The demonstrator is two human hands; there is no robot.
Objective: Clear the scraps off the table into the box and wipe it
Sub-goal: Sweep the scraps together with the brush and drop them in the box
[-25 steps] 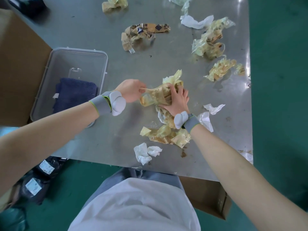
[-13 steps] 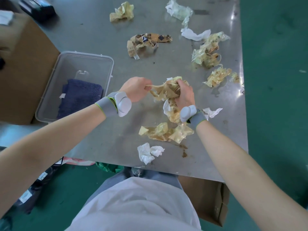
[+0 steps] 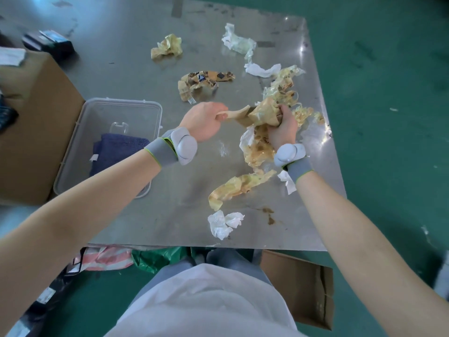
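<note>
Right now both hands are on 1 tangled wad of tape scraps [image 3: 263,114] held above the metal table [image 3: 136,76]; the right hand [image 3: 283,128] has its fingers curled tight round the bulk of it, the left hand [image 3: 206,120] pinches a tan strip that runs across to the wad, fist closed on the end; a long sticky tail [image 3: 239,186] hangs from the wad and trails on the tabletop. To do this bit well, I'd say keep balling it: fold the strip into the wad, gather the tail up w/ the right hand so it doesn't drag or re-stick, then carry the lot in 1 go to a cardboard box; which box is meant I can't tell, 1 stands at the left [image 3: 36,132], another sits under the table's near edge [image 3: 298,285]. Both forearms reach forward over the table, wrists w/ grey bands, knuckles up; hands apart, strip stretched between them. Other scraps lie further back, e.g. a printed tape clump [image 3: 201,83] and white tissue [image 3: 224,223] near the front; the blue cloth [image 3: 116,152] for wiping sits in a clear tub [image 3: 155,113] at the left.
</note>
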